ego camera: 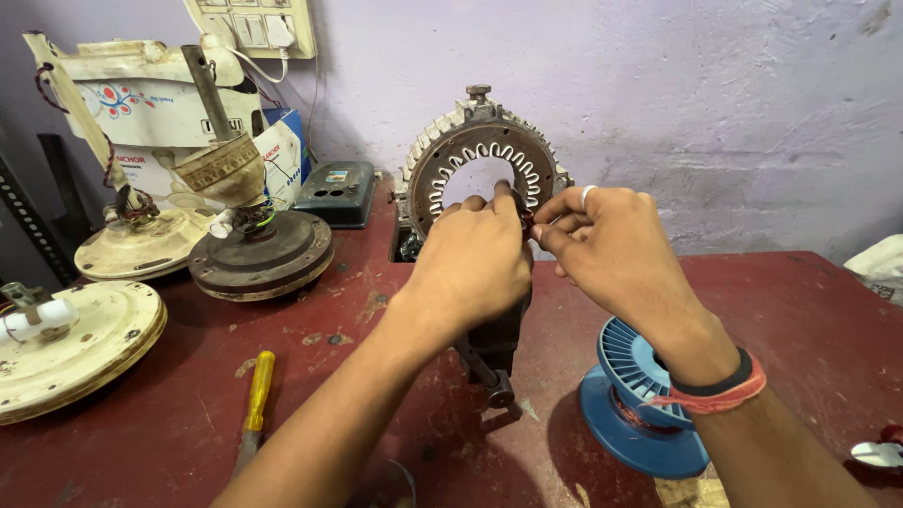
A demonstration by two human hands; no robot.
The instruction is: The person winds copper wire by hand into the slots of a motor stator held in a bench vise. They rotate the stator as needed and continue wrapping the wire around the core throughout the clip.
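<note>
At the dark red worktable, I have both hands up against the round, slotted metal stator ring standing upright in a vise near the lilac wall — my left hand curled with fingertips pinched at its lower inner rim. My right hand pinches beside it; a blue wire spool sits below, a yellow-handled screwdriver to the left.

two hands; one stator ring; one blue wire spool; one yellow-handled screwdriver; three fan motor housings; one wall switchboard
</note>
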